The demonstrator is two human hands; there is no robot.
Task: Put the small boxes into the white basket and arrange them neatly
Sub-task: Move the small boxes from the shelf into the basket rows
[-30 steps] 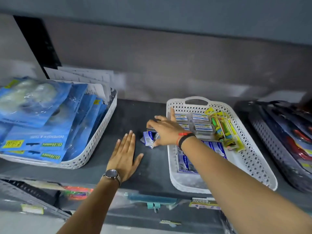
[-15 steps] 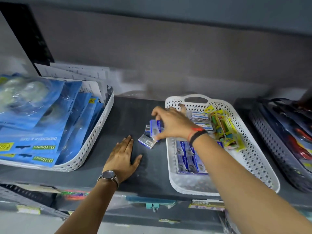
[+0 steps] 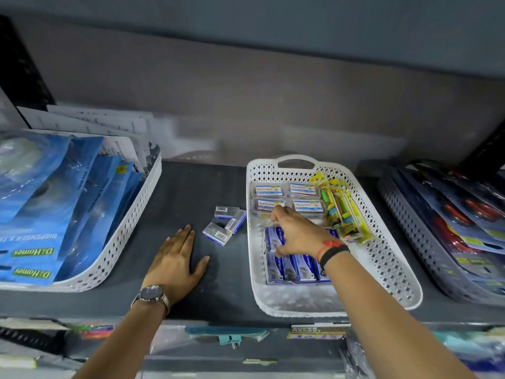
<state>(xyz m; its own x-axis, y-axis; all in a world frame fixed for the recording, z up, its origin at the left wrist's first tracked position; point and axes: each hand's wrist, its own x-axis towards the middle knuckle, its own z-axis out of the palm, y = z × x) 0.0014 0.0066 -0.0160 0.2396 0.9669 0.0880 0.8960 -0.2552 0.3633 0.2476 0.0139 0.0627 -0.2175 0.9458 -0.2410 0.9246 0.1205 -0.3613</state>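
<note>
The white basket [image 3: 388, 269] sits right of centre on the dark shelf. Inside it lies a row of small blue boxes [image 3: 292, 268]. My right hand [image 3: 297, 236] is down in the basket just beyond that row, with thumb and fingers closed around another small blue box [image 3: 273, 237] that rests among the others. Three more small boxes [image 3: 224, 224] lie loose on the shelf just left of the basket. Near them, my left hand [image 3: 175, 258] lies flat on the shelf with its fingers spread and nothing in it.
Clear labelled cases [image 3: 284, 198] and yellow packets [image 3: 344, 214] fill the basket's far end. A white basket of blue packs [image 3: 120, 242] stands at the left. A dark basket of carded goods [image 3: 437, 255] stands at the right. The shelf's front edge runs below my wrists.
My right hand has carried a small box from the shelf rightward over the rim and down into the basket. My left hand has stayed flat on the shelf.
</note>
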